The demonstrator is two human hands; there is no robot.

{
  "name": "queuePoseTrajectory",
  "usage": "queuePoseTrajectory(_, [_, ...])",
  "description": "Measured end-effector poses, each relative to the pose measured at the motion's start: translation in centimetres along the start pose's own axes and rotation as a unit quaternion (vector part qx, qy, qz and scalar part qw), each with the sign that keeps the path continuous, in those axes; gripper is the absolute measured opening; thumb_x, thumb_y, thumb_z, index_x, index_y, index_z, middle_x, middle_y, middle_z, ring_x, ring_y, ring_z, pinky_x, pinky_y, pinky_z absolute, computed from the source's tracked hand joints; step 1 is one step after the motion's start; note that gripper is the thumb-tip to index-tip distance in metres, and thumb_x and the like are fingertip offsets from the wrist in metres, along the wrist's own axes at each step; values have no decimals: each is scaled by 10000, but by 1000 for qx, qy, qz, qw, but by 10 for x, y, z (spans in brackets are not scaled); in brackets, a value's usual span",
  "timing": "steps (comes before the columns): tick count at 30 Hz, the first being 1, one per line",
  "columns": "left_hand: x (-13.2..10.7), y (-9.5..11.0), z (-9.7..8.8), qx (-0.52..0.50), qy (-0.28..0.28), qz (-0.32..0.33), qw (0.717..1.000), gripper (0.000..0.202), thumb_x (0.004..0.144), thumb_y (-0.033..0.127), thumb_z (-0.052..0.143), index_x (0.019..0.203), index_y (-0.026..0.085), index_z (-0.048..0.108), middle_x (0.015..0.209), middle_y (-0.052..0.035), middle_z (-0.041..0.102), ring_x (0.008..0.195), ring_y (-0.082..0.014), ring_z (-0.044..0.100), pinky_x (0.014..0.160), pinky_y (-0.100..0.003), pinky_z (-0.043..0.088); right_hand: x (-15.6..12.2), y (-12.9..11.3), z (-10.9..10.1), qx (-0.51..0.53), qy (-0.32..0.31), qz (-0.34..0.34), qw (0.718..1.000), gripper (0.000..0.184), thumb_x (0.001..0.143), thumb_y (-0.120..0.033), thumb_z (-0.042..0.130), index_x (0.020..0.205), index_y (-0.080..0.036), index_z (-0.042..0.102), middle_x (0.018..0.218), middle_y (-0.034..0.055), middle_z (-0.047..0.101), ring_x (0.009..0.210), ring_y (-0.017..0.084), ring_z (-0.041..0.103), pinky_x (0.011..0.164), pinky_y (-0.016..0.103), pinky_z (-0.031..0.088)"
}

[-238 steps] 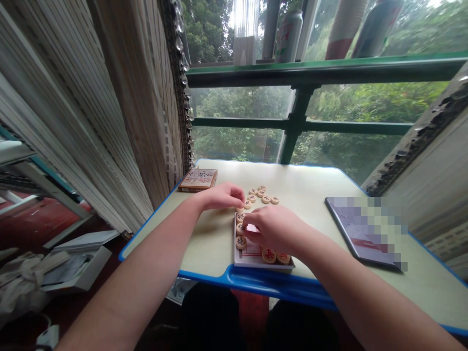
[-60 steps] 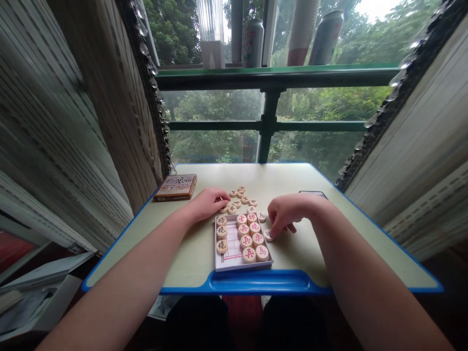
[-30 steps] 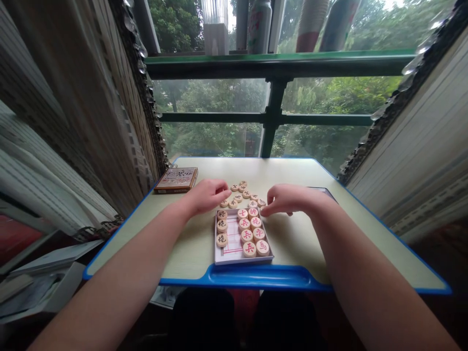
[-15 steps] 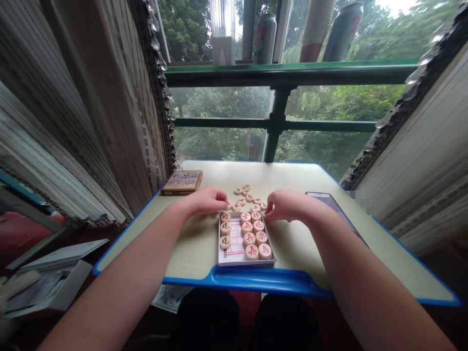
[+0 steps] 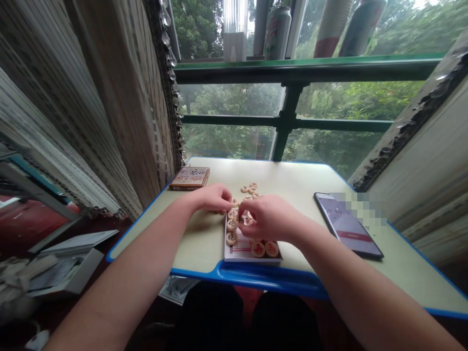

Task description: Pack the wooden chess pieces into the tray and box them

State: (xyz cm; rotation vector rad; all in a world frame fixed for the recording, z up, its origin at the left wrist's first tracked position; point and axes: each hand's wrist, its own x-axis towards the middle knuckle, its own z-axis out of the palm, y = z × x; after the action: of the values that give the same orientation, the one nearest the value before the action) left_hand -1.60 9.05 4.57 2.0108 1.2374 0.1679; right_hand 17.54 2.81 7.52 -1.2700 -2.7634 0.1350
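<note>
My right hand (image 5: 268, 217) is over the open box (image 5: 239, 253), pinching a round wooden xiangqi piece (image 5: 238, 219) between thumb and fingers. Inside the box, black-marked pieces (image 5: 231, 238) line the left side, and red-marked pieces (image 5: 258, 249) fill the right, partly hidden by this hand. Closed in a pinch, my left hand (image 5: 214, 198) rests at the box's far left corner, beside a loose piece (image 5: 234, 202). Whatever its fingertips hold is hidden. Beyond the box, several more loose pieces (image 5: 244, 188) are scattered on the table.
On the pale table (image 5: 292, 180) with a blue rim, a brown box lid (image 5: 190, 178) sits at the far left. A phone (image 5: 347, 226) lies at the right. Cans (image 5: 278, 34) and stacked cups (image 5: 332, 29) stand on the window ledge. Curtains hang on both sides.
My right hand has moved left from beside the box to above it, now with a piece in its fingers. My left hand stays near the same corner. The view has shifted slightly.
</note>
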Motion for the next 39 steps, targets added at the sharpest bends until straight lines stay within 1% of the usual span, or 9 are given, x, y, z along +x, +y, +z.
queuePoseTrajectory(3, [-1,0,-1,-18,-1,5,1000,151,606,255,523,636,135,610,552,-10,594,522,-126,529,478,-215,373,-2,-12,5,-43,-13,-45,998,277,742,-431,535,897,-233,653,723,41,675,620,182,578,523,264,293])
queuePoseTrajectory(6, [-2,0,-3,-17,2,19,1000,174,616,282,550,667,134,626,564,-6,598,544,-131,537,498,-220,388,-3,-16,5,-66,-24,-64,995,291,751,-450,520,896,-228,640,742,49,684,645,206,605,532,276,309])
queuePoseTrajectory(12, [0,-2,-2,-9,0,17,1000,195,633,294,563,705,130,639,596,-15,621,556,-132,546,496,-217,386,-3,-18,6,-84,-52,-47,994,246,731,-435,545,830,-232,640,771,46,693,670,219,629,545,280,343])
queuePoseTrajectory(15, [0,-1,-2,0,-1,14,1000,193,637,295,561,701,132,640,587,-14,619,554,-132,547,496,-215,382,-3,-19,6,-80,-58,-42,994,242,742,-419,539,843,-226,645,795,55,695,685,216,635,559,278,356])
queuePoseTrajectory(20, [-2,1,-3,-2,-10,10,1000,196,632,294,561,702,131,645,611,-25,636,563,-136,552,510,-222,391,-2,-21,5,-77,-64,-23,995,288,727,-454,554,878,-228,649,749,57,688,670,219,629,540,274,344])
queuePoseTrajectory(27, [-4,2,-4,2,-4,3,1000,201,632,306,562,696,134,645,603,-21,629,560,-136,537,495,-222,370,-1,-20,8,-71,-51,-34,996,276,753,-453,534,886,-243,655,780,50,693,678,209,620,541,270,318])
queuePoseTrajectory(32, [-5,1,-5,2,-2,4,1000,207,638,307,562,713,134,648,615,-22,632,570,-132,538,502,-218,373,-1,-20,9,-63,-60,-42,995,228,761,-431,546,814,-236,653,777,42,692,654,189,606,536,266,289])
queuePoseTrajectory(39, [-6,5,-4,15,8,8,1000,208,635,310,560,697,131,647,619,-19,629,583,-134,536,508,-217,368,-2,-21,7,-55,-59,-42,996,191,767,-397,559,827,-246,660,789,35,693,651,182,599,535,267,287])
